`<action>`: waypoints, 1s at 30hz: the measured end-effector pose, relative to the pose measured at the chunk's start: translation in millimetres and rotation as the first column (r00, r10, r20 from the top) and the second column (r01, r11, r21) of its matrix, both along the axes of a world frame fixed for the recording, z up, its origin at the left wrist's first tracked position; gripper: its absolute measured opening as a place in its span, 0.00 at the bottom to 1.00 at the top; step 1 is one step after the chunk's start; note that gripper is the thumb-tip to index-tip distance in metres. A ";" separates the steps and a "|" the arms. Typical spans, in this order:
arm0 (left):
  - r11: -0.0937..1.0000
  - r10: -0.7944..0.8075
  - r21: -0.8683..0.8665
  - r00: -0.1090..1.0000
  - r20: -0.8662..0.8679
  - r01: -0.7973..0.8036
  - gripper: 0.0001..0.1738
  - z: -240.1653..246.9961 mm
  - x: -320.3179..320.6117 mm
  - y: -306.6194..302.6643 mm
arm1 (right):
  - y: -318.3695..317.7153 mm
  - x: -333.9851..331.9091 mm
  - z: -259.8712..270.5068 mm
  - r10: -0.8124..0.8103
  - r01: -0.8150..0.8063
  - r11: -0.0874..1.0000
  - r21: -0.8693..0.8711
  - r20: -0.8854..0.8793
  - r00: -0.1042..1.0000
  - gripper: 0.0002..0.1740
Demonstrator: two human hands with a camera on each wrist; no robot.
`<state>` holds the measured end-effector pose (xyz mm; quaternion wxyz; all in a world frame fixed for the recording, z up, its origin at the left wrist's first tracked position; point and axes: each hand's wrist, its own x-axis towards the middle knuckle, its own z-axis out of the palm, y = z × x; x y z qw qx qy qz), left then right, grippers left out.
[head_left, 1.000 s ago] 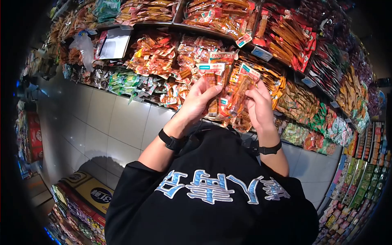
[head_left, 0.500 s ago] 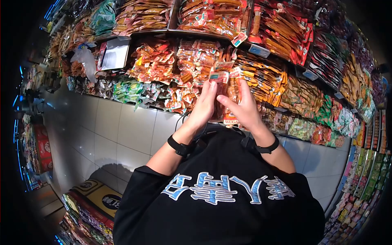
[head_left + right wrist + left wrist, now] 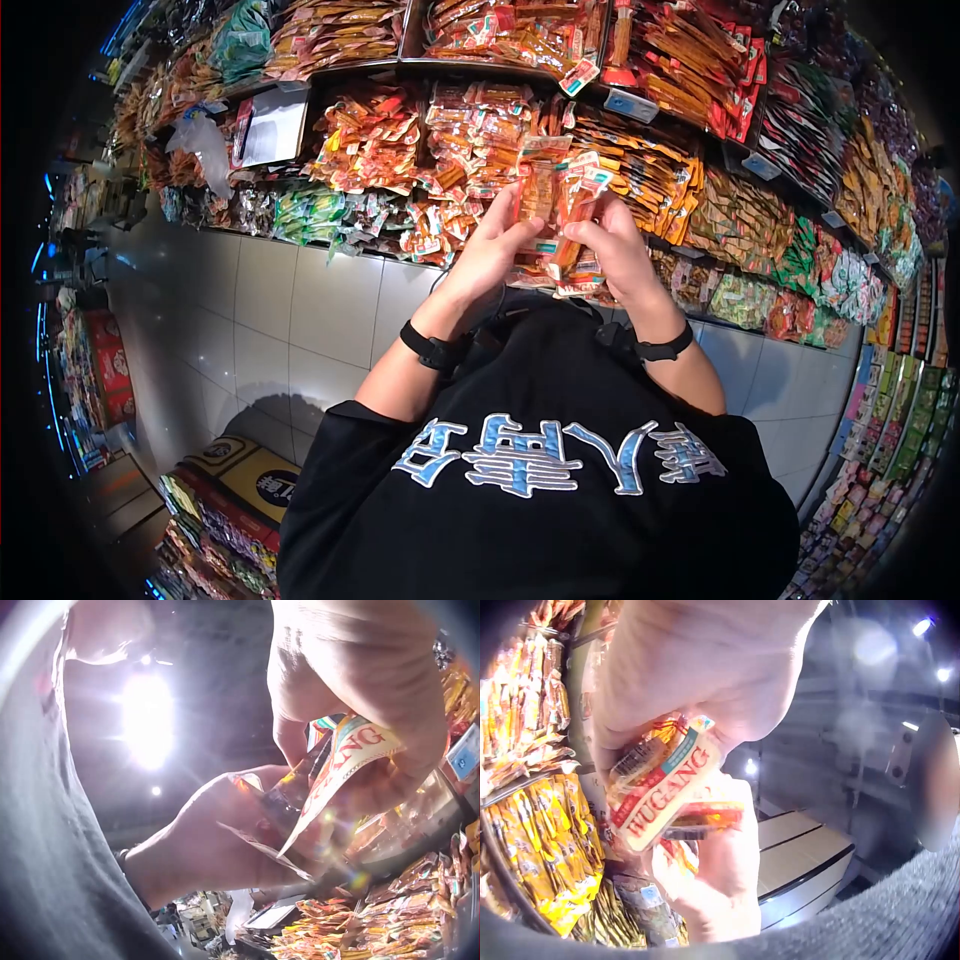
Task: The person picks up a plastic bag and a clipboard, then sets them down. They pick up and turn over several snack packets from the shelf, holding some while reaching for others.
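Note:
In the head view, my left hand (image 3: 488,252) grips a clear snack packet (image 3: 538,190) with reddish-brown contents, thumb across its front. My right hand (image 3: 622,250) holds a second, similar packet (image 3: 577,200), tilted beside the first, its thumb on the front too. The two packets overlap, low in front of the shelves and close to the chest. A cream label (image 3: 667,791) reading WUGANG faces the left wrist camera beneath the left hand. From the right wrist, a bent label end (image 3: 345,761) shows under the right hand, whose fingers partly hide the packet.
Stepped shelves carry heaps of packaged snacks, with yellow packets (image 3: 640,185) behind the right hand and orange-red ones (image 3: 370,145) to the left. A white board (image 3: 275,127) stands at the shelf's left. Tiled floor (image 3: 325,300) lies below. Another display (image 3: 235,475) is at lower left.
The packets were fanned apart at first, then brought side by side between straighter fingers. Now the fingers curl around them again, thumbs on the fronts, and the right packet leans.

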<state>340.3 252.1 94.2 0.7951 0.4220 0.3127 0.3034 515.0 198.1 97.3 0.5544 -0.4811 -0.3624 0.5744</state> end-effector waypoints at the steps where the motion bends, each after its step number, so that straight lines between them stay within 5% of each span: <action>1: 0.997 0.005 -0.074 0.998 0.065 0.000 0.27 5.5 -2.8 -0.1 | -3.4 -3.0 11.3 -0.051 0.050 0.999 -0.009 -0.101 0.994 0.21; 4: 0.985 -0.021 -0.165 0.991 0.133 0.043 0.33 6.0 -13.3 6.8 | -11.4 10.1 8.7 -0.069 0.054 0.996 -0.076 -0.211 0.975 0.12; 8: 0.986 -0.112 -0.105 0.979 0.168 0.131 0.33 7.2 -20.2 10.3 | -11.9 29.5 19.0 -0.201 0.192 0.977 -0.098 -0.094 0.975 0.09; 12: 0.989 -0.138 -0.042 0.988 0.071 0.141 0.34 4.5 -18.2 8.4 | -7.1 38.5 28.4 -0.249 0.234 0.958 0.164 0.074 0.966 0.07; 15: 0.966 -0.253 0.038 0.967 -0.030 0.254 0.35 4.4 -15.2 6.1 | -6.7 39.1 28.8 -0.403 0.306 0.904 0.299 0.354 0.844 0.09; 18: 0.862 -0.256 0.376 0.933 -0.254 0.339 0.36 -27.5 -13.3 9.1 | -7.5 47.9 25.4 -0.327 0.220 0.933 0.286 0.417 0.848 0.19; 20: 0.835 -0.343 0.336 0.890 -0.301 0.435 0.36 -4.5 -15.1 11.3 | -2.3 64.9 11.1 -0.219 0.116 0.967 0.226 0.510 0.832 0.35; 21: 0.816 -0.403 0.330 0.876 -0.263 0.475 0.36 -7.9 -13.4 14.5 | -3.1 68.0 13.7 -0.150 0.102 0.987 0.124 0.489 0.859 0.36; 22: 0.790 -0.475 0.321 0.853 -0.217 0.522 0.36 -18.5 -9.3 19.7 | 0.7 78.2 -2.6 -0.211 0.066 0.957 0.284 0.517 0.830 0.30; 23: 0.770 -0.479 0.364 0.851 -0.212 0.524 0.36 -25.3 -5.2 23.6 | -7.2 61.6 26.1 -0.137 0.052 0.983 0.175 0.521 0.842 0.24; 26: 0.691 -0.438 0.562 0.882 -0.174 0.454 0.33 -50.5 14.9 35.6 | -9.6 91.0 11.2 -0.005 -0.116 0.973 0.198 0.523 0.852 0.33; 30: 0.693 -0.514 0.526 0.850 -0.119 0.493 0.34 -53.0 25.5 48.2 | -3.7 103.6 19.9 0.131 -0.228 0.962 0.151 0.479 0.868 0.30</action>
